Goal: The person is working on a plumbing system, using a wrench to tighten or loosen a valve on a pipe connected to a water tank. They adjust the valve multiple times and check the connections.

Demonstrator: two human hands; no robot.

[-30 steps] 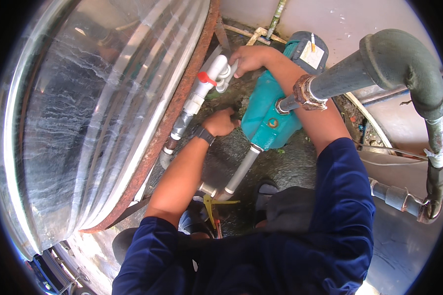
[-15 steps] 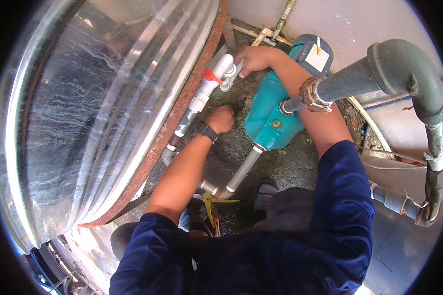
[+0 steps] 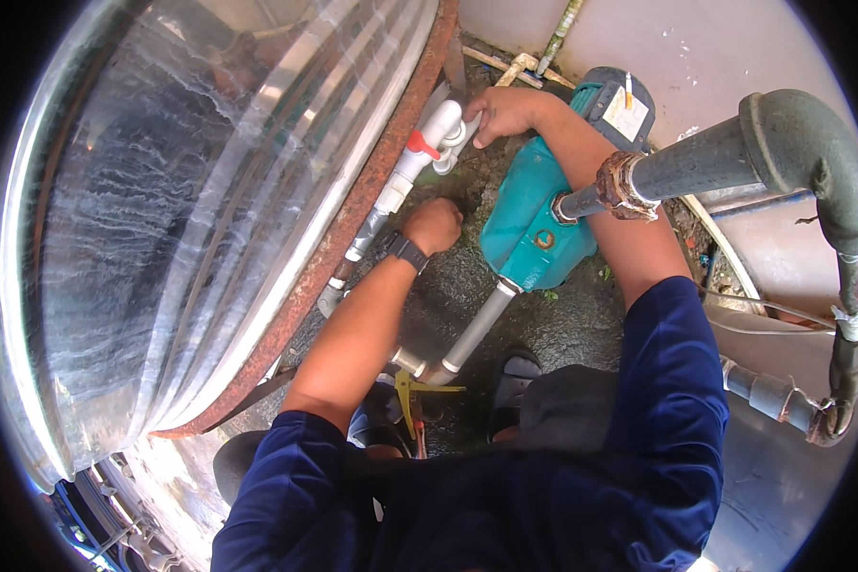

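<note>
My right hand [image 3: 500, 114] reaches past the teal pump [image 3: 534, 229] and grips a white pipe fitting [image 3: 462, 138] beside a white elbow and a valve with a red handle [image 3: 423, 145]. My left hand [image 3: 432, 227], with a dark watch on its wrist, is curled closed just below that valve, to the left of the pump; its fingertips and anything in them are hidden. A pale vertical pipe [image 3: 479, 329] runs from the pump down to a joint near my feet.
A shiny metal tank [image 3: 162, 238] on a rusty frame [image 3: 319, 267] fills the left side. Thick grey piping [image 3: 791, 143] arches over my right arm. Pale walls [image 3: 658, 38] stand behind and right. A yellow tool [image 3: 407, 400] lies between my sandalled feet on wet ground [image 3: 543, 324].
The fingers of my left hand, extended toward the pump a second ago, have curled in. My right hand keeps its grip. The view has shifted slightly, moving the scene rightward.
</note>
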